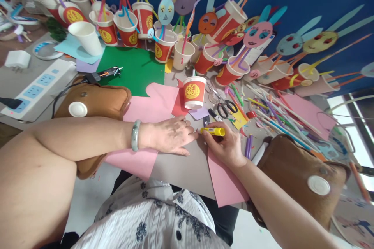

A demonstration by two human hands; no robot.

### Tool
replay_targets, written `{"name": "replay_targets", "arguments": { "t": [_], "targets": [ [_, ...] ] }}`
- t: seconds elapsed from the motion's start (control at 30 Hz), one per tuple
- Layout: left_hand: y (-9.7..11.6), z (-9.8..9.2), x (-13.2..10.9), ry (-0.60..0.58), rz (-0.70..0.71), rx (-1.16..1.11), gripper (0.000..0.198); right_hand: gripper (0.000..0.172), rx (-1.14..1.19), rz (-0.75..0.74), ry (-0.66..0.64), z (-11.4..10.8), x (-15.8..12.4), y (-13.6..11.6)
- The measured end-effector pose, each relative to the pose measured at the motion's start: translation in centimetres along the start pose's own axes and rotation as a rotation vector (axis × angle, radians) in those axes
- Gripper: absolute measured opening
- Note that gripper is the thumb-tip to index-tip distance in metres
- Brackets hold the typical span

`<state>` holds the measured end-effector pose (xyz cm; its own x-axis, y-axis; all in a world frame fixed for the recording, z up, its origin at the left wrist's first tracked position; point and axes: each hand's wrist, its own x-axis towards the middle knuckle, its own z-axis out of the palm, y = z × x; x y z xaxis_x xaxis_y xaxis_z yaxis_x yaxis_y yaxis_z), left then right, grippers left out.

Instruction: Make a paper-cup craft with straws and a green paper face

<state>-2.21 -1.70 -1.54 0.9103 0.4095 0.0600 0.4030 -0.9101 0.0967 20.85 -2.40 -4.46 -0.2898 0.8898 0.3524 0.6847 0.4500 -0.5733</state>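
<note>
- The left hand [169, 136] lay flat on a paper sheet [187, 167] at the table's near edge, with the right hand [226, 146] just to its right.
- A glue stick [213, 131] sat in the right hand's fingers.
- A paper cup [194, 91] stood just behind both hands, with scissors [226, 108] to its right.
- A power strip [37, 87] lay far left.

The yellow marker [212, 131] lies almost level in my right hand [226, 146], pinched between thumb and fingers, with its tip pointing left towards the fingertips of my left hand [169, 136]. That hand presses flat on the grey-brown sheet [187, 169], which lies smooth at the near edge, overlapping pink paper [226, 184] on both sides.
</note>
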Motion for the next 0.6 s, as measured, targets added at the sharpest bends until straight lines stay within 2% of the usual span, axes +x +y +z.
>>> {"name": "replay_targets", "arguments": {
  "t": [0.2, 0.5, 0.6],
  "targets": [
    [-0.05, 0.12, -0.05, 0.013, 0.004, 0.009, 0.057, 0.017, 0.038, 0.043, 0.064, -0.04, -0.06, -0.22],
    [-0.13, 0.00, -0.05, 0.006, 0.017, -0.002, 0.055, 0.017, -0.003, -0.035, -0.001, -0.06, 0.12, 0.17],
    [-0.12, 0.02, -0.06, 0.003, 0.010, 0.011, 0.056, 0.020, 0.032, 0.010, 0.014, -0.11, 0.00, 0.15]
  ]
}}
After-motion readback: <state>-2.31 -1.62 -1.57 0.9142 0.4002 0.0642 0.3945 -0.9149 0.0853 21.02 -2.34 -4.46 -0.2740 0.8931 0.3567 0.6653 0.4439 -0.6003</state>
